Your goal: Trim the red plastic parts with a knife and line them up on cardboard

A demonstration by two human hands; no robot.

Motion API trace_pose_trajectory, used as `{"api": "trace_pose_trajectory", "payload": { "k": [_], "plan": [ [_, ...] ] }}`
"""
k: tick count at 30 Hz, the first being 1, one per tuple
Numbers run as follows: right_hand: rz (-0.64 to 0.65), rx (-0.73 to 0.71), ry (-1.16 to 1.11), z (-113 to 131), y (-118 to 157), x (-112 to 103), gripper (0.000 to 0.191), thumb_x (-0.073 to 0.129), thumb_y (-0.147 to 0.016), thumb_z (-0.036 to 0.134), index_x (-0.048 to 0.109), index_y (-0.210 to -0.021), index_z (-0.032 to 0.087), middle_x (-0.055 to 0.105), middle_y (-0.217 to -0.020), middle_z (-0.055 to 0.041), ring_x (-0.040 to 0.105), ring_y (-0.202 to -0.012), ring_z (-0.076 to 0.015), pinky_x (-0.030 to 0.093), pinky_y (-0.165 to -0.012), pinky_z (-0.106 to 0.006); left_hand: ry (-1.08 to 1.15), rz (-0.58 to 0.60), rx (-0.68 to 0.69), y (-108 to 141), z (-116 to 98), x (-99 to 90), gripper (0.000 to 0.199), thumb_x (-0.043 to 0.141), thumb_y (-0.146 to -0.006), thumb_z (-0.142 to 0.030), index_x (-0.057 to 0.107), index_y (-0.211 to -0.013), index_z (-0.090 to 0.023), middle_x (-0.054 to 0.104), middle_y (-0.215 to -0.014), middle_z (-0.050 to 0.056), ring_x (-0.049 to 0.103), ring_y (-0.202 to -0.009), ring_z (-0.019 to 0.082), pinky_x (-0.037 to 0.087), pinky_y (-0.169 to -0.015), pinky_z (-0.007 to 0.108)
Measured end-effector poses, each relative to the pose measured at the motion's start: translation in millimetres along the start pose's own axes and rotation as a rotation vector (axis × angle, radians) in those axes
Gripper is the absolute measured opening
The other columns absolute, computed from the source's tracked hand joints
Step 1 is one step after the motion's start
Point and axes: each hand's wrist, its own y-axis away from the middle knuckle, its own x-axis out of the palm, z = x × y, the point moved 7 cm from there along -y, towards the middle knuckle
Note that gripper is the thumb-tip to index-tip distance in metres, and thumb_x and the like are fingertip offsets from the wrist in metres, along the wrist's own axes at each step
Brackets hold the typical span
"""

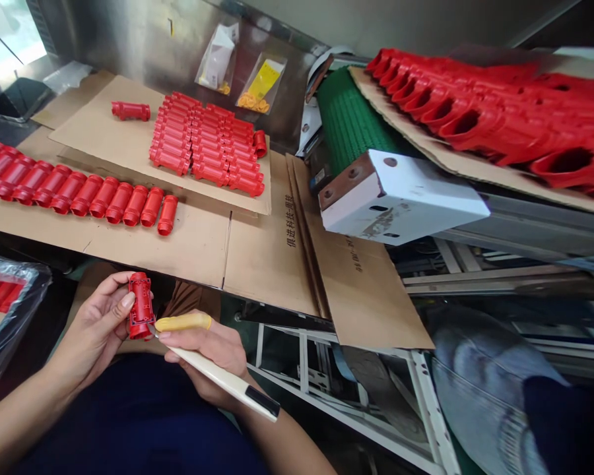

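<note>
Your right hand [215, 353] is wrapped round a white-handled tool [218, 379], one finger in a yellow cover [184, 322]; your left hand [99, 322] pinches a red tube [140, 303] short of the cardboard [198, 254], the tool's tip apparently touching its lower end; beyond lies a row of red tubes [82, 196]; farther back, a block of them [208, 144], then two plastic bags [263, 86].

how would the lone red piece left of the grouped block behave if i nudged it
The lone red piece might rock or roll, since its body looks rounded but has small projections. It would probably feel stiff: the similar red part pinched in the left hand shows no visible bending. Its sheen suggests it could slide on the cardboard.
</note>
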Motion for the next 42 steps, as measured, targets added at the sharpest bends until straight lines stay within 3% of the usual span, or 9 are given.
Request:
{"api": "trace_pose_trajectory", "payload": {
  "k": [5, 7, 11, 13, 16, 19, 29, 38, 42],
  "plan": [
    [0.104, -0.182, 0.141, 3, -1, 8, 0.020, 0.068, -0.106, 0.017, 0.070, -0.127, 0.016, 0.083, -0.114, -0.0164, 0.080, -0.098, -0.0227, 0.070, -0.087, -0.035, 0.008, -0.010, -0.024, -1, 4, -2.3, 0.038, 0.097, -0.080, -0.034, 0.082, -0.113, -0.022, 0.083, -0.097, 0.006, 0.076, -0.075, 0.014, 0.067, -0.070, 0.022],
    [0.087, -0.226, 0.188, 1, 2, 9, 0.025, 0.067, -0.106, 0.015, 0.068, -0.131, 0.017, 0.083, -0.110, -0.0152, 0.080, -0.091, -0.0229, 0.071, -0.082, -0.036, 0.014, -0.015, -0.034, -1, 5, -3.3, 0.039, 0.097, -0.080, -0.034, 0.081, -0.114, -0.021, 0.083, -0.098, 0.006, 0.077, -0.074, 0.014, 0.067, -0.069, 0.022],
    [-0.295, 0.115, 0.068, -23, 9, -10, 0.020, 0.063, -0.109, 0.016, 0.070, -0.126, 0.023, 0.083, -0.099, -0.0077, 0.082, -0.083, -0.0195, 0.072, -0.076, -0.034, 0.000, -0.001, -0.001, 1, 2, -2.7, 0.040, 0.096, -0.082, -0.037, 0.078, -0.115, -0.024, 0.082, -0.095, 0.006, 0.077, -0.071, 0.017, 0.069, -0.068, 0.028],
    [-0.382, 0.203, 0.025, -27, 13, -12, 0.013, 0.066, -0.109, 0.025, 0.074, -0.120, 0.023, 0.083, -0.107, -0.0104, 0.083, -0.093, -0.0218, 0.072, -0.083, -0.037, -0.024, 0.007, 0.065, 2, -2, -3.3, 0.034, 0.095, -0.083, -0.034, 0.078, -0.110, -0.025, 0.082, -0.093, 0.004, 0.078, -0.075, 0.017, 0.068, -0.072, 0.028],
    [-0.253, 0.105, 0.078, -16, 7, 1, 0.016, 0.069, -0.108, 0.032, 0.078, -0.118, 0.023, 0.079, -0.125, -0.0151, 0.080, -0.111, -0.0251, 0.071, -0.095, -0.042, -0.140, 0.050, 0.187, 5, -8, -2.8, 0.022, 0.095, -0.084, -0.028, 0.078, -0.097, -0.024, 0.081, -0.090, 0.002, 0.077, -0.081, 0.015, 0.066, -0.080, 0.024],
    [-0.170, 0.009, 0.106, -8, 1, 10, 0.020, 0.065, -0.109, 0.023, 0.075, -0.126, 0.022, 0.080, -0.122, -0.0144, 0.079, -0.110, -0.0242, 0.070, -0.093, -0.041, -0.316, 0.074, 0.284, 8, -12, -1.1, 0.014, 0.093, -0.085, -0.026, 0.080, -0.090, -0.023, 0.080, -0.094, 0.003, 0.076, -0.088, 0.015, 0.064, -0.087, 0.022],
    [-0.194, -0.050, 0.109, -6, -2, 15, 0.020, 0.064, -0.108, 0.018, 0.074, -0.126, 0.019, 0.081, -0.117, -0.0148, 0.078, -0.109, -0.0237, 0.069, -0.093, -0.041, -0.424, 0.075, 0.354, 14, -19, 1.1, 0.012, 0.092, -0.086, -0.028, 0.081, -0.087, -0.023, 0.079, -0.094, 0.005, 0.077, -0.086, 0.017, 0.065, -0.081, 0.022],
    [-0.208, -0.040, 0.151, -5, 0, 16, 0.017, 0.065, -0.107, 0.018, 0.074, -0.122, 0.019, 0.082, -0.114, -0.0137, 0.079, -0.104, -0.0240, 0.070, -0.088, -0.041, -0.448, 0.108, 0.398, 15, -19, 7.6, 0.010, 0.090, -0.088, -0.028, 0.081, -0.088, -0.024, 0.078, -0.093, 0.004, 0.076, -0.086, 0.017, 0.064, -0.080, 0.022],
    [-0.235, -0.003, 0.158, -4, 3, 15, 0.021, 0.065, -0.104, 0.011, 0.074, -0.121, 0.020, 0.082, -0.114, -0.0127, 0.080, -0.106, -0.0248, 0.070, -0.089, -0.041, -0.412, 0.067, 0.408, 18, -17, 2.9, 0.009, 0.089, -0.088, -0.025, 0.080, -0.092, -0.025, 0.078, -0.093, 0.003, 0.075, -0.088, 0.017, 0.064, -0.081, 0.022]
  ]
}}
